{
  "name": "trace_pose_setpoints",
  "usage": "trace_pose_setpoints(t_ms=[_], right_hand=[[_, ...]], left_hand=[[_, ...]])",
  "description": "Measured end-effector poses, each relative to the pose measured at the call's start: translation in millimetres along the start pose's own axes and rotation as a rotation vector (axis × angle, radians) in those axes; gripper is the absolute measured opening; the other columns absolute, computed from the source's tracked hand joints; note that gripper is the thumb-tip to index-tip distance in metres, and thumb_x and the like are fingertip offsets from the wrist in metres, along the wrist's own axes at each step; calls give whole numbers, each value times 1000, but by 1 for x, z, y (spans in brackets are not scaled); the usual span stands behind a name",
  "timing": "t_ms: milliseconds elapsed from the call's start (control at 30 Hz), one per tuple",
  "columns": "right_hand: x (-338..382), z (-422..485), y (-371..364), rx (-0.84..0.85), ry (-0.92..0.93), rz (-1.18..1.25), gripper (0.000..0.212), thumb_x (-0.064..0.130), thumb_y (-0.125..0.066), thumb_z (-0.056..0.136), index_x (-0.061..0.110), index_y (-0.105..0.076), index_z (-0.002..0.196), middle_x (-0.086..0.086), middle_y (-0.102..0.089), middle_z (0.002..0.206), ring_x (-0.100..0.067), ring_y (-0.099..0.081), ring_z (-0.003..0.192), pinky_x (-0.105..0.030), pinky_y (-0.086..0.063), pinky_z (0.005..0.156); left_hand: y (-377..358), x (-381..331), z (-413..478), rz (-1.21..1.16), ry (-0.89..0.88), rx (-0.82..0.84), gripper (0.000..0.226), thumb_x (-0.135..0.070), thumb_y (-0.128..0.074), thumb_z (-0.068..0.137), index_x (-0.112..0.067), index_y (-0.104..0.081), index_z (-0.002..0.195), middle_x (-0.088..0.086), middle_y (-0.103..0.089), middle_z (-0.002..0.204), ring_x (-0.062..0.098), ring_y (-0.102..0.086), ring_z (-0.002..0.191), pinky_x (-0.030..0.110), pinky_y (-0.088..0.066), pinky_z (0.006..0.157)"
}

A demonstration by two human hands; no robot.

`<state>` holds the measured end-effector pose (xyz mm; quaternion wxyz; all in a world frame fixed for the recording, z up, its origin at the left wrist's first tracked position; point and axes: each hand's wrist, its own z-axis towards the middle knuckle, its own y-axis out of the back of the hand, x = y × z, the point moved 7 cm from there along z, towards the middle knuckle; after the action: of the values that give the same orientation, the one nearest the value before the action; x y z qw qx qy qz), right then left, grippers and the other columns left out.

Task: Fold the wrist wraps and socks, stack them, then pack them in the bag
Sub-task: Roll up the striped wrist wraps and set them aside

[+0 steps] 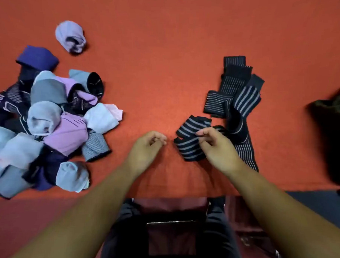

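So the wrap [187,147] you're on sits lower middle of the frame on the desk [167,70], right between your two hands. Your right grip [213,144] has its fingertips pinched on the wrap's right edge, so the bundle lies to the left of that grip. Its stripes slant up toward the right. Your left grip [148,145] is just beside the wrap's left end but not touching it, with the fingers loosely curled on nothing. I'd say that's the free hand to come in from the left and pin or fold that end, since it's about as near as the right one.

The other wraps [237,89] are heaped just right of centre, and the socks [44,123] are piled at the left edge.

Stuff you can't really make out:
- Your right grip hides the wrap's right end. I can't tell whether it runs on into the heap or stops there.
- How many layers are folded is unclear.
- The dark lump at the right edge is probably the bag [334,132]. It's cut off and blurry, with no opening visible.
- The sock pile is cut off on the left too.
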<state>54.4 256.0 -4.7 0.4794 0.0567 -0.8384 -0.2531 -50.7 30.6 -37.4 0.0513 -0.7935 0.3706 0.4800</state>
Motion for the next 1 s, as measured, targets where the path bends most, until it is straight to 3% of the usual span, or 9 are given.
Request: trace_pose_setpoints(t_ms=[100, 300, 467, 600, 700, 867, 1000], right_hand=[[-11, 1, -7, -14, 108, -11, 33, 1, -65, 96, 22, -67, 123, 12, -67, 122, -4, -66, 111, -31, -54, 102], [-22, -1, -7, -125, 327, -18, 40, -13, -61, 94, 15, -69, 121, 9, -68, 128, -16, -68, 114, -28, -54, 98], [-29, -4, -7, -219, 493, -29, 26, -12, -63, 97, 8, -73, 111, 4, -72, 128, -18, -68, 120, -29, -53, 95], [-34, -5, -15, -228, 573, -65, 19, -3, -63, 98, 8, -74, 109, 3, -71, 130, -18, -66, 124, -27, -49, 101], [-34, -10, -17, -270, 631, -117, 18, 3, -64, 96, 11, -74, 109, 5, -71, 131, -16, -66, 125, -26, -48, 104], [-36, -18, -25, -305, 720, -233, 18, 5, -67, 98, 16, -72, 111, 10, -69, 133, -12, -61, 132, -40, -46, 113], [-37, -23, -30, -334, 792, -307, 23, 3, -69, 94, 16, -69, 113, 8, -67, 135, -10, -59, 133, -36, -44, 115]], left_hand=[[-3, 7, 10, 79, -94, -74, 25, -5, -62, 95, -26, -74, 96, -12, -76, 91, 0, -65, 83, 23, -47, 83], [4, 4, 21, 345, -262, -239, 20, -41, -57, 86, -33, -73, 94, -20, -70, 77, 4, -60, 65, 28, -50, 66], [1, 4, 13, 423, -445, -255, 15, -37, -60, 93, -33, -72, 98, -14, -71, 84, 9, -63, 70, 38, -53, 67], [0, 9, 19, 420, -429, -303, 15, -38, -58, 91, -38, -72, 97, -17, -72, 81, 7, -63, 66, 36, -54, 67], [-1, 12, 22, 426, -420, -332, 16, -41, -57, 89, -41, -72, 95, -19, -73, 80, 7, -65, 68, 34, -54, 69], [-1, 16, 21, 480, -479, -331, 20, -47, -53, 88, -44, -69, 99, -20, -73, 82, 4, -67, 75, 38, -56, 77], [-5, 15, 16, 573, -595, -327, 9, -39, -62, 94, -40, -67, 101, -22, -68, 84, -2, -61, 74, 33, -51, 74]])
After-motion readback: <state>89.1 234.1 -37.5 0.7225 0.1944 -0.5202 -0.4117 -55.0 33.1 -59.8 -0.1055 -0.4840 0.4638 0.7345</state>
